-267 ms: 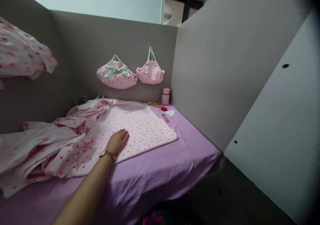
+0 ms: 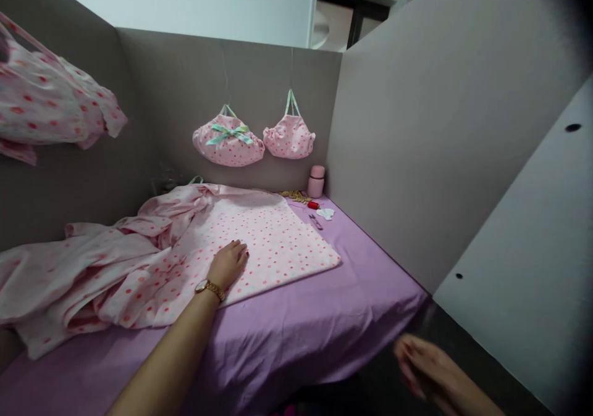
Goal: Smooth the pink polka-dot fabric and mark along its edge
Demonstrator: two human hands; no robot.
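My left hand (image 2: 228, 263) lies flat, fingers together, on a pink polka-dot fabric (image 2: 259, 237) spread over a table with a purple cloth (image 2: 296, 336). A gold watch (image 2: 210, 289) sits on that wrist. The fabric bunches into loose folds (image 2: 92, 268) toward the left. My right hand (image 2: 424, 363) comes in low at the bottom right, off the table's edge; it is blurred, with fingers loosely extended and nothing visible in it.
Two small pink dotted pouches (image 2: 228, 141) (image 2: 289, 138) hang on the grey back panel. A pink bottle (image 2: 316, 181), red thread spool (image 2: 314, 205), small snips (image 2: 316, 221) and a white scrap (image 2: 326, 213) lie in the back corner. Another dotted garment (image 2: 50, 104) hangs upper left. Grey partitions (image 2: 417, 144) enclose the table.
The view has shifted slightly, moving everything right and down. My right hand has come into view at the bottom right. My left hand stays resting on the fabric.
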